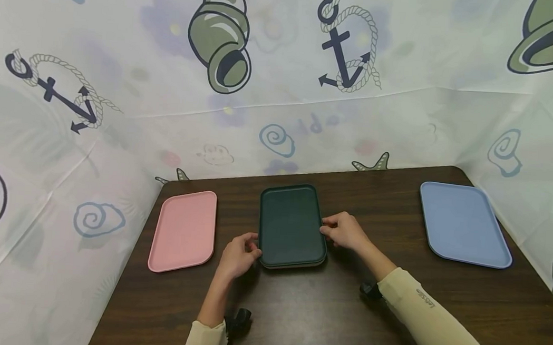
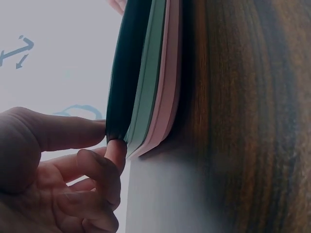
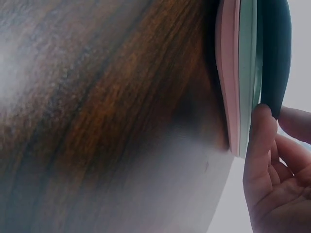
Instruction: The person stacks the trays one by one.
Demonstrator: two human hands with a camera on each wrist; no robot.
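A dark green tray [image 1: 293, 226] tops a stack at the middle of the table. Beneath it lie a light green tray [image 2: 149, 77] and pink trayware [image 2: 170, 73]; how many pink pieces there are I cannot tell. My left hand [image 1: 239, 255] pinches the dark green tray's left rim near the front corner, thumb above and fingertip below. On the opposite side, my right hand [image 1: 346, 231] pinches its right rim between thumb and finger. In the right wrist view, a narrow gap separates the dark green tray from the light green one near the fingers [image 3: 262, 131].
A pink tray [image 1: 184, 231] lies flat to the left of the stack. Far to the right, a blue tray [image 1: 463, 223] rests near the table's edge. The dark wooden table [image 1: 374, 199] meets a printed white cloth [image 1: 281, 88] behind.
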